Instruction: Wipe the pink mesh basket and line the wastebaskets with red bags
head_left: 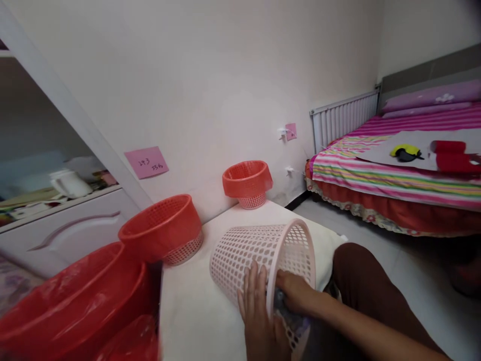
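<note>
A pale pink perforated plastic wastebasket [244, 250] lies tilted on its side on the white surface, its mouth turned right and toward me. My left hand [259, 311] holds it near the rim, with the fingers laid along the outer wall. Inside the mouth, my right hand [296, 291] is closed on a dark grey cloth [280, 301] against the lower inner wall. Part of that hand's fingers is hidden by the rim and the cloth.
On the white tabletop [188, 301] stand two baskets lined with red bags, one at the back [248, 180] and one at left [161, 225]. Larger red bag-lined containers [75, 301] fill the lower left. A bed [376, 180] stands at right, and my knee [361, 271] is beside the table.
</note>
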The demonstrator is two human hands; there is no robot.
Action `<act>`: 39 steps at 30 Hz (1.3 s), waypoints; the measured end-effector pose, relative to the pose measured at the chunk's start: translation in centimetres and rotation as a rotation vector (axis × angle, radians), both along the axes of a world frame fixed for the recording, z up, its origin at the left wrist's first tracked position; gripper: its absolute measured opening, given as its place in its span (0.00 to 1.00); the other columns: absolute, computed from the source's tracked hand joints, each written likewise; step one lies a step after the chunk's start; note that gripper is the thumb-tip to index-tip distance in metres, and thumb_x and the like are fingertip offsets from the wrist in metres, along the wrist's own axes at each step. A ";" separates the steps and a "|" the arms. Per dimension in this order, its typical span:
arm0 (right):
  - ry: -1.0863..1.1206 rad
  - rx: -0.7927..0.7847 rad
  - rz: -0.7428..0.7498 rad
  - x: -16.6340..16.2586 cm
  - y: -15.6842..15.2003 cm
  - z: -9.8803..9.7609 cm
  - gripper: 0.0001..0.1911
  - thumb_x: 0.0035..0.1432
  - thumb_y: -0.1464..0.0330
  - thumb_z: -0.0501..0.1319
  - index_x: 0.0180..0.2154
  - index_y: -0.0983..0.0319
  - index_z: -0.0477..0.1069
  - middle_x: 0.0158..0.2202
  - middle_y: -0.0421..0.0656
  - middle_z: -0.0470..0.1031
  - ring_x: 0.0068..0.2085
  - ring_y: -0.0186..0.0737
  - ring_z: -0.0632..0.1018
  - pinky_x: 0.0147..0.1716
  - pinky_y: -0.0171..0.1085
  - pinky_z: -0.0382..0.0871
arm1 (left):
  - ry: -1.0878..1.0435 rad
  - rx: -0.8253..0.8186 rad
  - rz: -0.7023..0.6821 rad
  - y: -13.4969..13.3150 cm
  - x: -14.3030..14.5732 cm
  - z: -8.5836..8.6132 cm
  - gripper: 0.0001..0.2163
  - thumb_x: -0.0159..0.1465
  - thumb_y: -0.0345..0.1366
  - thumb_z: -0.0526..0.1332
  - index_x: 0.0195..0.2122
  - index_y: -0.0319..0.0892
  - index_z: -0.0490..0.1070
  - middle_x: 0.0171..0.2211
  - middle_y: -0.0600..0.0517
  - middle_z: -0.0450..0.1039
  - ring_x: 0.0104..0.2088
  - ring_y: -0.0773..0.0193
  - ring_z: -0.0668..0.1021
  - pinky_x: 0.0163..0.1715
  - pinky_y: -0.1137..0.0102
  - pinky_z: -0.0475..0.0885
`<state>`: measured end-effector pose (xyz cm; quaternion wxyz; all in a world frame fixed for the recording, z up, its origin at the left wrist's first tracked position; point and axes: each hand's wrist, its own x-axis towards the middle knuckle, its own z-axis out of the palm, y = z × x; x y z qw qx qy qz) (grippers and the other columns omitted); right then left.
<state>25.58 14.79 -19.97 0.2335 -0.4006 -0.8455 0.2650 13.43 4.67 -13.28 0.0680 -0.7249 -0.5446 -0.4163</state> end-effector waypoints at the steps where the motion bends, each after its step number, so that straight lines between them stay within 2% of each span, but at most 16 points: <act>1: -0.019 0.028 -0.036 1.6 -0.2 -0.2 0.29 0.38 0.81 0.58 0.44 0.58 0.76 0.43 0.46 0.76 0.46 0.49 0.75 0.43 0.39 0.68 | -0.045 0.004 0.014 -0.1 0.0 0.0 0.39 0.57 0.20 0.47 0.70 0.51 0.42 0.69 0.47 0.54 0.70 0.56 0.53 0.67 0.47 0.50; 3: -0.025 0.086 -0.125 5.0 -0.5 -0.3 0.28 0.40 0.82 0.55 0.43 0.58 0.76 0.43 0.46 0.75 0.47 0.49 0.74 0.43 0.40 0.67 | -0.067 0.003 0.003 -0.2 0.0 0.1 0.38 0.58 0.21 0.48 0.69 0.52 0.45 0.69 0.48 0.53 0.70 0.56 0.54 0.67 0.47 0.51; 6: 0.042 0.199 -0.308 9.4 -0.1 0.3 0.33 0.46 0.82 0.52 0.53 0.58 0.71 0.52 0.48 0.69 0.54 0.49 0.69 0.48 0.42 0.66 | -0.028 -0.012 -0.046 -0.3 -0.2 0.4 0.37 0.58 0.22 0.50 0.69 0.49 0.47 0.70 0.47 0.52 0.70 0.53 0.54 0.67 0.47 0.52; 8: 0.110 0.281 -0.409 11.3 0.5 0.7 0.33 0.50 0.82 0.50 0.58 0.59 0.66 0.56 0.49 0.65 0.57 0.50 0.65 0.53 0.45 0.64 | -0.044 -0.016 -0.042 -0.2 0.0 0.8 0.37 0.56 0.20 0.50 0.68 0.48 0.50 0.69 0.47 0.53 0.70 0.54 0.54 0.67 0.47 0.52; 10: 0.159 0.270 -0.427 11.9 0.9 0.6 0.33 0.51 0.81 0.50 0.58 0.59 0.66 0.57 0.49 0.64 0.58 0.50 0.63 0.55 0.47 0.62 | -0.102 -0.005 -0.007 -0.1 0.6 1.3 0.38 0.55 0.18 0.48 0.67 0.49 0.52 0.68 0.48 0.55 0.69 0.55 0.55 0.67 0.46 0.51; 14: 0.190 0.007 -0.259 10.2 -0.1 -0.9 0.30 0.44 0.82 0.53 0.50 0.62 0.73 0.50 0.51 0.69 0.53 0.55 0.70 0.52 0.50 0.65 | -0.150 0.003 0.018 0.0 1.4 1.7 0.35 0.57 0.18 0.47 0.65 0.49 0.55 0.68 0.49 0.56 0.69 0.56 0.56 0.67 0.48 0.51; 18: 0.267 -0.265 0.008 6.9 -3.5 -1.6 0.20 0.39 0.77 0.62 0.38 0.62 0.77 0.38 0.42 0.78 0.41 0.46 0.79 0.40 0.36 0.72 | -0.115 0.093 0.059 -0.1 0.5 0.8 0.31 0.60 0.19 0.50 0.63 0.47 0.57 0.65 0.47 0.59 0.67 0.59 0.61 0.65 0.57 0.59; 22: 0.590 -0.662 0.244 4.7 -5.8 -1.3 0.22 0.37 0.73 0.66 0.40 0.61 0.77 0.37 0.38 0.80 0.42 0.47 0.79 0.40 0.36 0.71 | -0.055 0.105 0.097 -0.3 -0.2 -0.1 0.30 0.59 0.21 0.54 0.62 0.47 0.60 0.61 0.48 0.65 0.63 0.60 0.66 0.64 0.59 0.62; 24: 0.652 -0.723 0.275 4.5 -5.6 -1.6 0.21 0.37 0.73 0.64 0.39 0.62 0.77 0.36 0.39 0.80 0.41 0.49 0.79 0.40 0.38 0.71 | -0.136 0.056 0.160 -0.3 0.0 -0.2 0.29 0.59 0.22 0.53 0.62 0.46 0.60 0.61 0.48 0.66 0.64 0.59 0.67 0.65 0.58 0.60; 25: 0.629 -0.682 0.239 4.7 -5.2 -1.9 0.21 0.37 0.74 0.63 0.38 0.62 0.77 0.36 0.40 0.80 0.41 0.50 0.79 0.40 0.39 0.71 | -0.181 0.035 0.185 -0.3 0.2 -0.2 0.29 0.60 0.22 0.52 0.63 0.46 0.59 0.61 0.48 0.66 0.64 0.59 0.66 0.65 0.58 0.60; 27: 0.508 -0.467 0.086 6.0 -4.2 -2.8 0.23 0.36 0.77 0.58 0.38 0.63 0.77 0.38 0.44 0.79 0.43 0.52 0.78 0.43 0.42 0.70 | -0.220 0.019 0.197 -0.4 0.5 -0.1 0.28 0.61 0.24 0.51 0.63 0.45 0.57 0.63 0.47 0.65 0.65 0.59 0.65 0.65 0.58 0.60; 29: 0.365 -0.198 -0.076 8.0 -3.0 -3.5 0.29 0.35 0.79 0.54 0.42 0.63 0.76 0.43 0.47 0.77 0.48 0.52 0.77 0.47 0.44 0.69 | -0.141 0.030 0.142 -0.6 0.6 -0.2 0.28 0.63 0.25 0.51 0.65 0.46 0.54 0.66 0.47 0.60 0.67 0.59 0.61 0.66 0.59 0.59; 31: 0.268 -0.019 -0.200 10.3 -1.7 -3.5 0.33 0.37 0.80 0.52 0.47 0.60 0.74 0.47 0.47 0.74 0.52 0.51 0.74 0.50 0.45 0.68 | -0.067 0.048 0.113 -0.8 0.5 -0.3 0.28 0.64 0.27 0.51 0.66 0.48 0.52 0.68 0.48 0.54 0.68 0.59 0.58 0.66 0.59 0.58; 34: 0.276 0.090 -0.364 13.3 -0.1 -2.5 0.28 0.43 0.78 0.53 0.47 0.57 0.72 0.47 0.46 0.73 0.51 0.49 0.74 0.51 0.44 0.68 | -0.136 0.090 0.133 -1.2 0.4 -0.9 0.28 0.65 0.31 0.51 0.67 0.49 0.51 0.67 0.48 0.55 0.67 0.57 0.60 0.65 0.58 0.60; 37: 0.459 0.124 -0.549 15.2 1.1 -0.9 0.22 0.49 0.72 0.55 0.47 0.59 0.70 0.48 0.47 0.73 0.52 0.50 0.73 0.53 0.46 0.66 | -0.203 0.141 0.137 -1.2 0.5 -2.0 0.28 0.65 0.30 0.52 0.67 0.50 0.52 0.66 0.48 0.58 0.67 0.55 0.62 0.65 0.57 0.61; 39: 0.619 0.072 -0.690 15.8 1.7 0.1 0.20 0.52 0.65 0.58 0.48 0.59 0.69 0.47 0.47 0.74 0.50 0.52 0.75 0.52 0.48 0.66 | -0.185 0.166 0.117 -1.0 0.3 -2.7 0.29 0.65 0.28 0.52 0.67 0.52 0.53 0.67 0.50 0.58 0.67 0.55 0.61 0.65 0.56 0.60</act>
